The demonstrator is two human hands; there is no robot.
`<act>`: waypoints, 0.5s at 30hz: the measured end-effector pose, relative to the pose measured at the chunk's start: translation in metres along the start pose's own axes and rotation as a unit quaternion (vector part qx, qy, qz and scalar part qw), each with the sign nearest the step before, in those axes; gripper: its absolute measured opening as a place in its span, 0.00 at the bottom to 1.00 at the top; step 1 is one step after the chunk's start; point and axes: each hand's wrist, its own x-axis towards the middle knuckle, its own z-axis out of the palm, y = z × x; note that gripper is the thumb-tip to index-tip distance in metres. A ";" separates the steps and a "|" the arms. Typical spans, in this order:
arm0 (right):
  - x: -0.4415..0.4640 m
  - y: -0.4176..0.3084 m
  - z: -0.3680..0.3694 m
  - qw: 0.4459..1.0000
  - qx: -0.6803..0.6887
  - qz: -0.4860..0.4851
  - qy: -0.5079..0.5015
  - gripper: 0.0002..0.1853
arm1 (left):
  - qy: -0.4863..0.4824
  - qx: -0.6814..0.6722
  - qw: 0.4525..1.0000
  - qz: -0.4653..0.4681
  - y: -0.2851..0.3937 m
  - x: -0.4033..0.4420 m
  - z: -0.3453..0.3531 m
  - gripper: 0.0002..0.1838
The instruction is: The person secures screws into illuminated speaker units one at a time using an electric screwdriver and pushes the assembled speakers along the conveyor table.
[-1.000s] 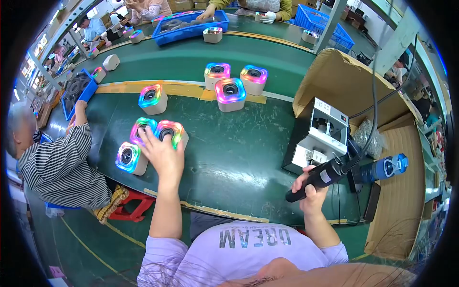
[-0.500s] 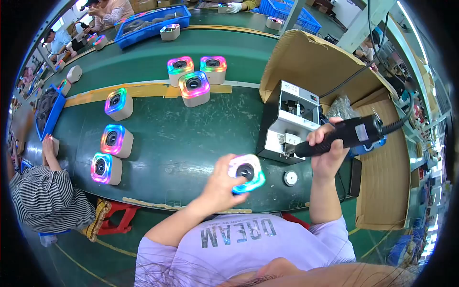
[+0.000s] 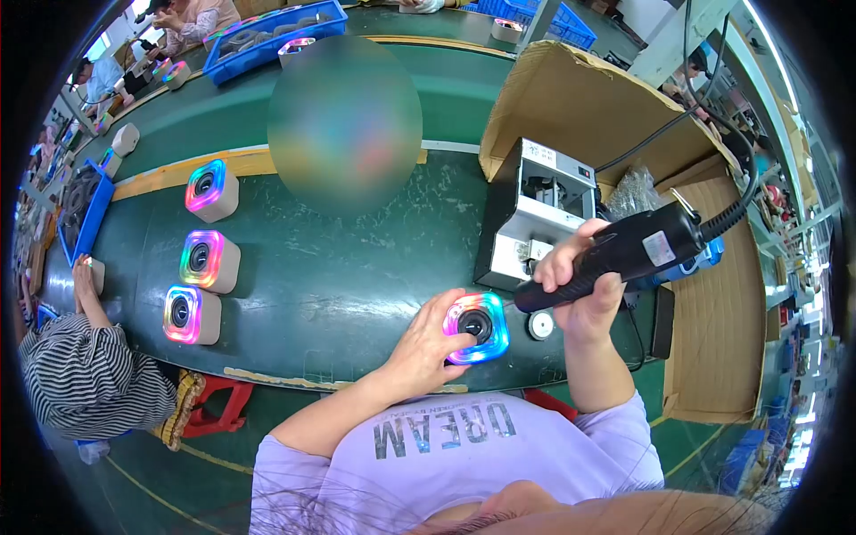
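Observation:
My left hand (image 3: 421, 352) grips a small square speaker (image 3: 497, 348) with a glowing rainbow rim and a round black centre, low over the bench near its front edge. In my right hand (image 3: 580, 299) is a black corded electric screwdriver (image 3: 637, 254), slanted down to the left. Its front end is close to the speaker's upper right corner; whether the tip touches cannot be made out. Just right of the speaker lies a small round pale disc (image 3: 540, 325). Behind my right hand stands a black and silver screw feeder (image 3: 535, 209).
Three lit speakers (image 3: 209, 260) stand in a column on the left. A blurred oval (image 3: 345, 125) hides part of the bench's back. A cardboard sheet (image 3: 713, 303) borders the right side. At the left, a person in a striped top (image 3: 89, 374) works near a blue bin (image 3: 89, 209).
My right hand has brought the screwdriver left and down, away from the screw feeder to the speaker. My left hand has shifted the speaker slightly right.

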 end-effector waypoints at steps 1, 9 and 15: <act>0.000 0.002 0.002 1.000 -0.013 0.000 -0.007 0.33 | -0.001 0.000 1.000 0.001 0.000 0.000 0.000 0.15; 0.003 0.020 0.010 0.994 0.008 0.092 -0.057 0.31 | 0.015 -0.003 1.000 0.012 -0.004 0.000 0.003 0.14; 0.001 0.020 0.011 0.988 0.050 0.107 -0.100 0.30 | 0.020 0.002 1.000 0.008 -0.002 0.000 0.002 0.13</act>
